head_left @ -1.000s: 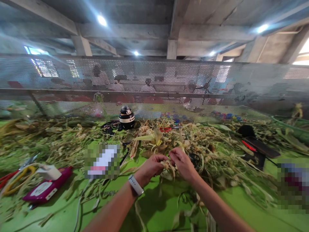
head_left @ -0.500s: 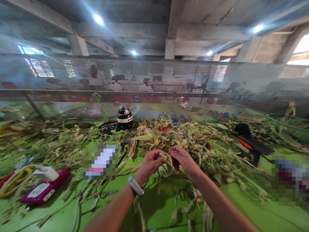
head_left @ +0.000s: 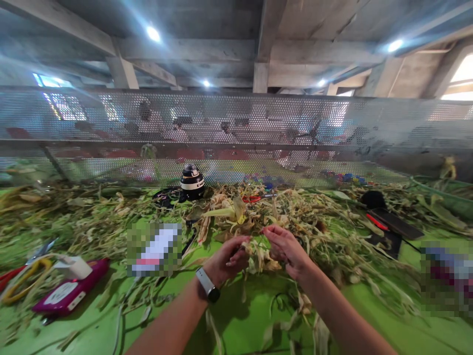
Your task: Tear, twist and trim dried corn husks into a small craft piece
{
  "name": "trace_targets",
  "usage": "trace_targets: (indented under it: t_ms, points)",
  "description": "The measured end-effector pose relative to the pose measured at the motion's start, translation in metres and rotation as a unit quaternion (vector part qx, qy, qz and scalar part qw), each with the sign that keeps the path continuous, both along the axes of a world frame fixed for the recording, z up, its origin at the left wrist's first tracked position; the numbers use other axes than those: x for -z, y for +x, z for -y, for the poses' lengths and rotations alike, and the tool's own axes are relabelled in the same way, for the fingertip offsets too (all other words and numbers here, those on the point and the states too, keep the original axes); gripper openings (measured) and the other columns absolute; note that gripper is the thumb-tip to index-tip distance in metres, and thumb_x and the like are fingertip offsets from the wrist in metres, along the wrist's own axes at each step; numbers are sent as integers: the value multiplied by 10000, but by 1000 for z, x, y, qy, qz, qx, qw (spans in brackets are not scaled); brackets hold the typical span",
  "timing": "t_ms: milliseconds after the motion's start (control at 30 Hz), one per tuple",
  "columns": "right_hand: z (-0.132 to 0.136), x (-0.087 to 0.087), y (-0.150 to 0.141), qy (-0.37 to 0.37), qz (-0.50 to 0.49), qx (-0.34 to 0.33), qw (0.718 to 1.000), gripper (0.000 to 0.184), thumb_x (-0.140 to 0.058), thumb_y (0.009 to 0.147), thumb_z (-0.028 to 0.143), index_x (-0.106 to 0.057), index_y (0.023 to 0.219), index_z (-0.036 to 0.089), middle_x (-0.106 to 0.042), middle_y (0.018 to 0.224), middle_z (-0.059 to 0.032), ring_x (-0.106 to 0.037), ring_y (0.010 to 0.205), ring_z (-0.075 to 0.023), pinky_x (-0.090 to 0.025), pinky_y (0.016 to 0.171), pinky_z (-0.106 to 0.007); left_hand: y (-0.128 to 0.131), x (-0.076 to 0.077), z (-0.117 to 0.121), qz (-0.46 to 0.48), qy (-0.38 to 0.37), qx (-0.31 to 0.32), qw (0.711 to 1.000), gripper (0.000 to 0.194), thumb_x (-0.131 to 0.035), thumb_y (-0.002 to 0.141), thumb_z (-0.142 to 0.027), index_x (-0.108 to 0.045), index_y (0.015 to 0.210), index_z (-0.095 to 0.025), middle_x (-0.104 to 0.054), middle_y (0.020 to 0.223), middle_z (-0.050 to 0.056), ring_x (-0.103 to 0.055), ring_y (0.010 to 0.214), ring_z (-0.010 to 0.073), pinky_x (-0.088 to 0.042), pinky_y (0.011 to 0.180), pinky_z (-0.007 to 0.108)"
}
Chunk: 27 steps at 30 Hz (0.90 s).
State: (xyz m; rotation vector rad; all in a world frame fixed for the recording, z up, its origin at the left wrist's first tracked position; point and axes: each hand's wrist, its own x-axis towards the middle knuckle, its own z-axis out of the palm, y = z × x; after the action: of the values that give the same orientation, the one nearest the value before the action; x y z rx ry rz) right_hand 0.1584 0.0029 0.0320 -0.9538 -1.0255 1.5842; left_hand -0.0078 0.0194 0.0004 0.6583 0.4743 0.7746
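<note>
Dried corn husks (head_left: 260, 256) hang in a pale, crumpled bunch between my two hands. My left hand (head_left: 227, 259), with a white-strapped watch (head_left: 207, 286) on the wrist, is closed, its curled fingers against the left side of this bunch. My right hand (head_left: 286, 246) is in a pinch just above and right of the bunch; what lies between thumb and forefinger is too small to make out. Beyond the hands, a corn cob partly in its yellowish husk (head_left: 234, 213) lies on the heap. Red-handled scissors (head_left: 253, 199) rest behind it.
Dry leaves (head_left: 92, 214) cover much of the green table (head_left: 236, 315). A black jar-like object (head_left: 192, 182) stands at the back before a perforated metal screen (head_left: 236, 118). At left lie a magenta device (head_left: 70, 291) and a yellow loop (head_left: 27, 283); at right, a dark phone-like slab (head_left: 399, 222).
My hands have moved slightly apart. The left wrist has turned, bringing the watch face into view, and its fingers have curled more. The pale husk bunch shows more openly between the hands.
</note>
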Motion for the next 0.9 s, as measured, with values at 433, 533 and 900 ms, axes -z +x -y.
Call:
trace_targets:
  t_ms: [433, 533, 900]
  points:
    - [-4, 17, -10, 114, 39, 160, 980, 322, -739, 583, 453, -642, 731, 183, -501, 517, 45, -297, 386, -46, -182, 357, -199, 14, 12, 8, 154, -49, -21, 987, 34, -617, 767, -172, -618, 800, -165, -334, 316, -114, -132, 222, -19, -109, 259, 67]
    - [-6, 25, -12, 135, 60, 172, 974, 281, -706, 637, 444, -645, 737, 189, -499, 507, 47, -297, 385, -52, -199, 358, -201, 18, 11, 9, 148, -83, -60, 984, 53, -596, 802, -212, -613, 818, -164, -332, 334, -112, -182, 228, -24, -115, 267, 52]
    - [-10, 26, -12, 143, 76, 143, 976, 265, -723, 615, 412, -680, 724, 174, -651, 628, -9, -599, 573, -157, -475, 565, -274, 22, 10, 6, -3, -85, -17, 996, 156, -576, 774, -167, -589, 635, -96, -349, 280, -85, -148, 233, -23, -76, 292, 95]
